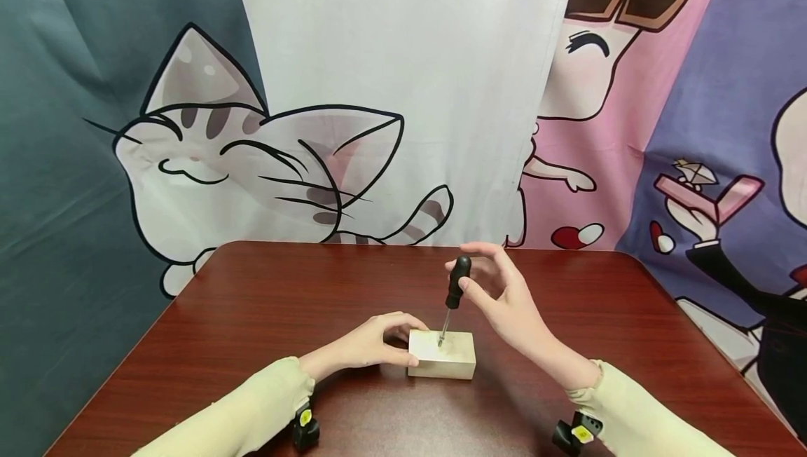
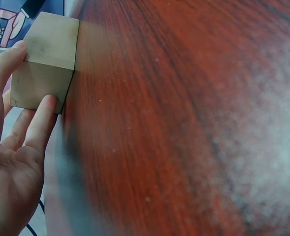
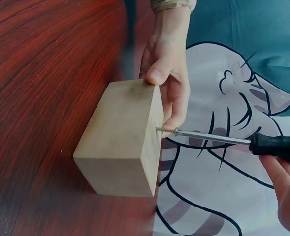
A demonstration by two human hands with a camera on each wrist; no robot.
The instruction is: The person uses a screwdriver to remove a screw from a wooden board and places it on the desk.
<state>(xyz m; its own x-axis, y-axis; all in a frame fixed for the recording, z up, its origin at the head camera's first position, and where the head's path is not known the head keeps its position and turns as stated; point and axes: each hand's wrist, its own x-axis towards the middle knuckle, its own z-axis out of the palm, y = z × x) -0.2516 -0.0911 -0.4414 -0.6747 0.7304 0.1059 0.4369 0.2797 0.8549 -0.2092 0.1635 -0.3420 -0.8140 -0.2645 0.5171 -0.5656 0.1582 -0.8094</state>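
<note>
A pale wooden block rests on the table, gripped at its left end between the thumb and fingers of my left hand. In the right wrist view, a screw stands partly out of the block's upper face. The tip of a screwdriver meets the screw head, its metal shaft in line with it. My right hand holds the black handle between thumb and fingers, above the block. From the head the screwdriver leans slightly to the right.
The reddish-brown wooden table extends around the block on all sides. Behind it hangs a cloth backdrop with cartoon figures. Small black wrist cameras sit below both cream sleeves.
</note>
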